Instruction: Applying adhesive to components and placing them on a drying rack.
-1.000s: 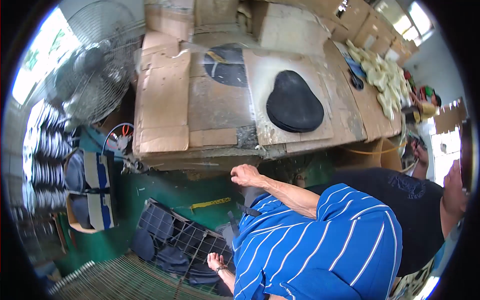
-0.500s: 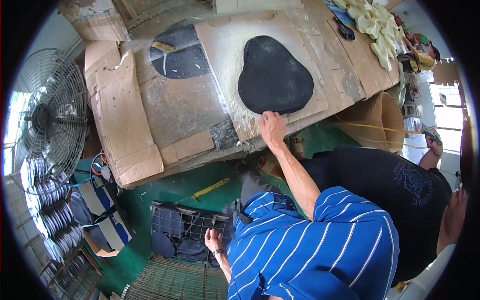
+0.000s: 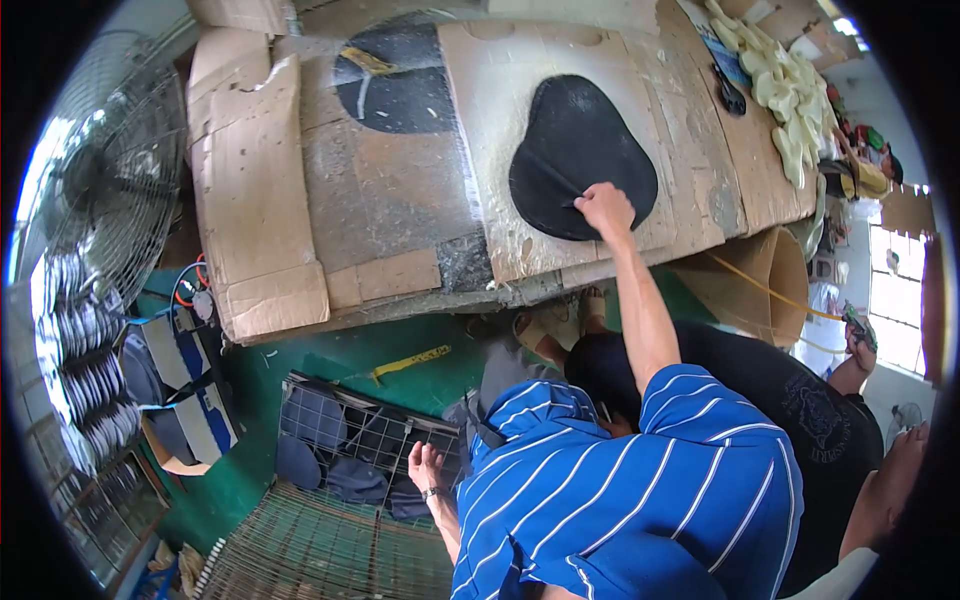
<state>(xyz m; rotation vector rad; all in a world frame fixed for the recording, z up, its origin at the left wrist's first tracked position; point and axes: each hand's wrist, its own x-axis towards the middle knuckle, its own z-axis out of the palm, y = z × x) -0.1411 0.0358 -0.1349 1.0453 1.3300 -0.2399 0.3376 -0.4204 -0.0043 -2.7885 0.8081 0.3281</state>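
On the cardboard-covered table lies a stack of black, rounded pear-shaped pieces (image 3: 585, 135). My right hand (image 3: 607, 210) pinches the top black piece over its near part. A straight ridge runs from my fingers toward the stack's left side, as if this piece is lifted or folded there. My left hand (image 3: 425, 467), with a watch on its wrist, hangs low in front of me beside a wire rack (image 3: 350, 430). Its fingers are loosely curled and apart, and nothing shows in them.
Pale residue coats the cardboard (image 3: 490, 90) around the stack. A large fan (image 3: 100, 180) stands at the left. Cream-coloured pieces (image 3: 775, 80) are heaped at the far right. A person in black (image 3: 740, 400) bends close at my right, holding a green tool (image 3: 860, 335).
My right hand has moved from the stack's near edge up over it, and a ridge now shows in the black piece. The whole view has shifted slightly. My left hand stays low.
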